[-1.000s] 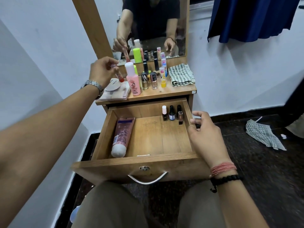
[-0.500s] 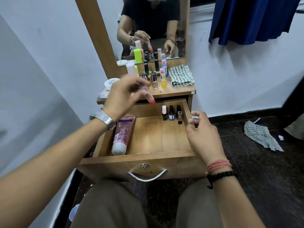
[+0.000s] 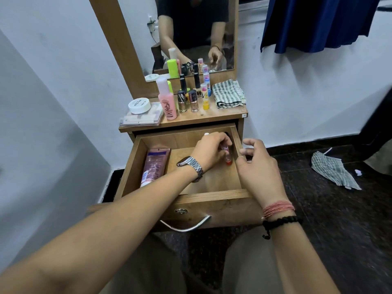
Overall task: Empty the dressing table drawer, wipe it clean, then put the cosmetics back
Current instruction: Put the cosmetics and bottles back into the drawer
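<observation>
Drawer [image 3: 212,198] open, left hand [image 3: 210,150] gripping red-tipped tube [image 3: 227,157] inside, right hand [image 3: 257,164] loosely spread at rt wall

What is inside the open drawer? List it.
The drawer holds a pink tube at its left side. The left hand holds a small red-tipped bottle at the back right, hiding whatever stands behind it.

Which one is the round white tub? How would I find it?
Find the dressing table top under the mirror, then look at its far left end. The round white tub sits on a flat pale packet; unlike the tall bottles beside it, it is low and wide.
</observation>
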A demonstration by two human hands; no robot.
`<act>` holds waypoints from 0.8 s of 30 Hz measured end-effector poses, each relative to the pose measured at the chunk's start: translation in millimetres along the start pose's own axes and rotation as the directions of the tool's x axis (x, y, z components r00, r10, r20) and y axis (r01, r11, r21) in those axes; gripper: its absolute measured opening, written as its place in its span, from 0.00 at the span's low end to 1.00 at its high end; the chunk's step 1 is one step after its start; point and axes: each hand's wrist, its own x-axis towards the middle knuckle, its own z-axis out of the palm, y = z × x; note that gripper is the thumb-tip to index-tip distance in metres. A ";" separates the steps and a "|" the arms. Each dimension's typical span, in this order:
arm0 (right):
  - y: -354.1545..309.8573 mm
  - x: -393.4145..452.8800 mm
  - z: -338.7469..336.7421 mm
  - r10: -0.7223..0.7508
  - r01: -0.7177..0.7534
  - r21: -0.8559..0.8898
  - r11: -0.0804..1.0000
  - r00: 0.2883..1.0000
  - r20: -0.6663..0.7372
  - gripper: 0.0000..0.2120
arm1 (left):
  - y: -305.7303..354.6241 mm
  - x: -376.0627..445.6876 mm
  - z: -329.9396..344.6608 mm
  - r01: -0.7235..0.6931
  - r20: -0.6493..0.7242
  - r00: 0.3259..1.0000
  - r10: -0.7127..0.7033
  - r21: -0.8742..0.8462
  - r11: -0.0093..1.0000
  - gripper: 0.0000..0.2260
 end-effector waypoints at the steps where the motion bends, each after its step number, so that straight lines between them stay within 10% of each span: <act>1: 0.2 0.1 -0.1 -0.001 0.001 0.002 1.000 1.000 0.000 0.19 | 0.9 1.8 0.7 0.001 0.007 1.000 -0.001 -0.005 1.000 0.11; 20: -0.5 0.2 -1.4 0.001 -0.001 0.026 1.000 1.000 -0.006 0.18 | 8.6 6.3 -5.8 -0.091 0.069 0.994 0.085 0.097 0.991 0.17; 24: -0.3 0.6 -1.3 -0.010 0.010 0.044 0.999 1.000 -0.012 0.17 | 6.4 -18.0 -35.0 -0.232 -0.112 0.959 0.260 0.212 0.949 0.08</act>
